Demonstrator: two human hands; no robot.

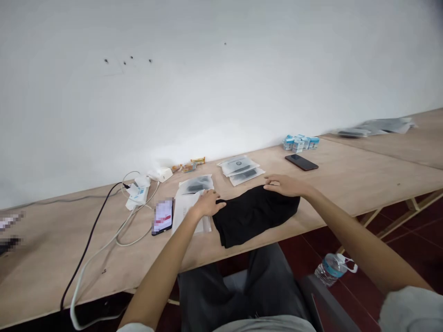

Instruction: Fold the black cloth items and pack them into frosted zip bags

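Blk cloth (254, 214) lay flat nr table (328, 198) edge, long axis running L–R, R end angled a bit away from the person. Hands were apart: L hand (208, 203) w/ fingers at its L end, R hand (282, 185) on its far edge nr the R end. Grip unclear, can't tell.
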